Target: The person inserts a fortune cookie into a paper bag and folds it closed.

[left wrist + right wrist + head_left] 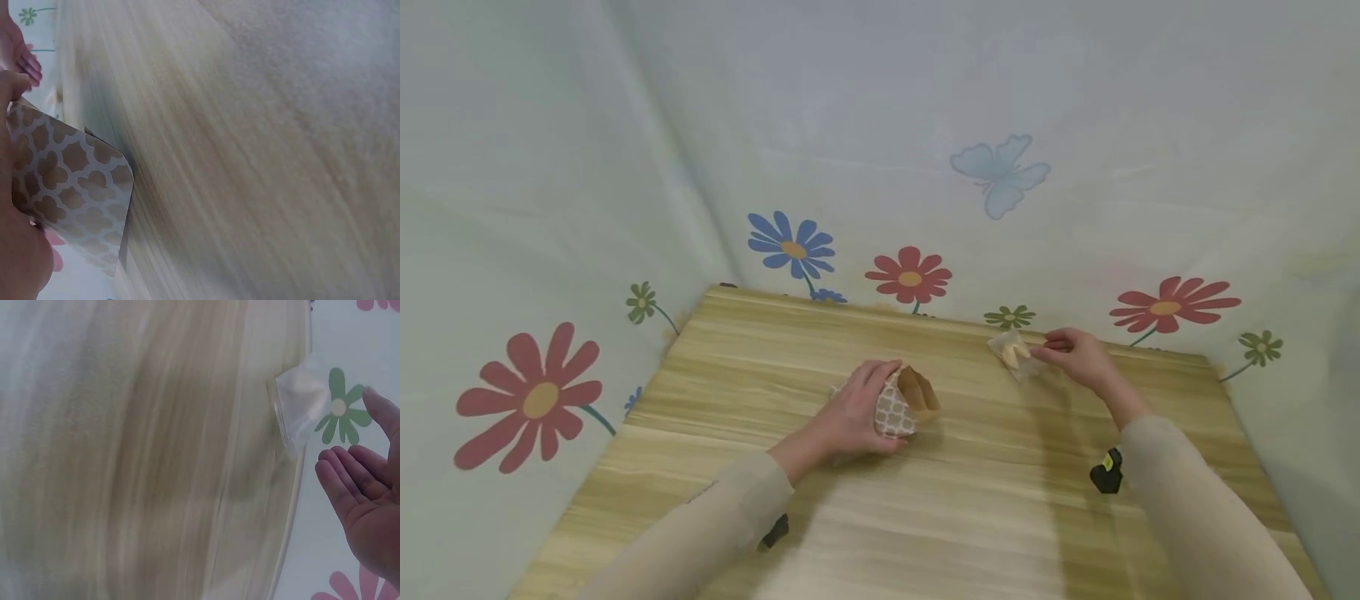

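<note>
In the head view my left hand (853, 412) grips a small paper bag (895, 408) with a white lattice pattern on brown. The bag's mouth faces right and shows a plain brown inside. The same patterned bag (75, 181) fills the left side of the left wrist view, with the thumb and fingers around it. My right hand (1078, 362) is beside a clear packet (1013, 354) with a pale yellow, folded-looking piece inside. In the right wrist view its fingers are extended, the thumb stands apart, and the packet (303, 406) shows beyond the fingertips.
The wood-grain table (970, 517) ends at a back edge just behind the packet. A pale wall sheet with printed flowers and a butterfly (1002, 175) rises behind it. Black devices (1107, 472) sit at the wrists.
</note>
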A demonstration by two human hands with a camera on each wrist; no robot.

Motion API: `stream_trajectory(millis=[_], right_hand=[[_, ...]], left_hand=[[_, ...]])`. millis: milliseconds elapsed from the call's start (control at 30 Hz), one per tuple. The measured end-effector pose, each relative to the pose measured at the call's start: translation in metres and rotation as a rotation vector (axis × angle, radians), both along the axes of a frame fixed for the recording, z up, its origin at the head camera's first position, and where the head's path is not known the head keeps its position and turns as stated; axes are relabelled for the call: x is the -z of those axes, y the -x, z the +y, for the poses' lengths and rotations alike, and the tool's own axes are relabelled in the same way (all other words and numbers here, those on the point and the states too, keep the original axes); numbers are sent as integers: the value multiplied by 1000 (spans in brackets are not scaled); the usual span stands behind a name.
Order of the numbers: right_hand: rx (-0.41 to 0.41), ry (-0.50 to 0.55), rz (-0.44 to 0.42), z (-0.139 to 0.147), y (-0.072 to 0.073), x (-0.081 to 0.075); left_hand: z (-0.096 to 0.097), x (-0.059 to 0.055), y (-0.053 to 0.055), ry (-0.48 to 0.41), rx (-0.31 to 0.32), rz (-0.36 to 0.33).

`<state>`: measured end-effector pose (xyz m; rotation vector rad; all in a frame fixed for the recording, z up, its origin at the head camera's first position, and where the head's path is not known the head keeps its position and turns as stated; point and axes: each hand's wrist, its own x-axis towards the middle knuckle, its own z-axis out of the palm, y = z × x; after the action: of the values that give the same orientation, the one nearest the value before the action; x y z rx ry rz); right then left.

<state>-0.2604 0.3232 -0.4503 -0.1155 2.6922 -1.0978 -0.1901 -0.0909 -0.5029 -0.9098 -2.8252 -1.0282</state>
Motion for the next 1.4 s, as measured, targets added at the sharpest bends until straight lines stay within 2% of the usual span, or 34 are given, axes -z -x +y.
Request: stream_trajectory(millis=[200,400,600,800,1100,1400], right_hand=[[10,-3,-6,0,7,4],[48,41,-33,-6,14,17],[64,60,-44,-12,20,28],[68,54,-52,-15,19,31],[57,25,-14,-17,26,39],[60,-28,-20,-29,32,38]], left_hand=[[1,0,0,7,6,10],[1,1,-2,6,9,26],[1,-1,-4,30,-7,8],[0,0,-4,45,-12,-2],[-2,3,-4,36,8,18],[-4,5,-2,52,14,44]])
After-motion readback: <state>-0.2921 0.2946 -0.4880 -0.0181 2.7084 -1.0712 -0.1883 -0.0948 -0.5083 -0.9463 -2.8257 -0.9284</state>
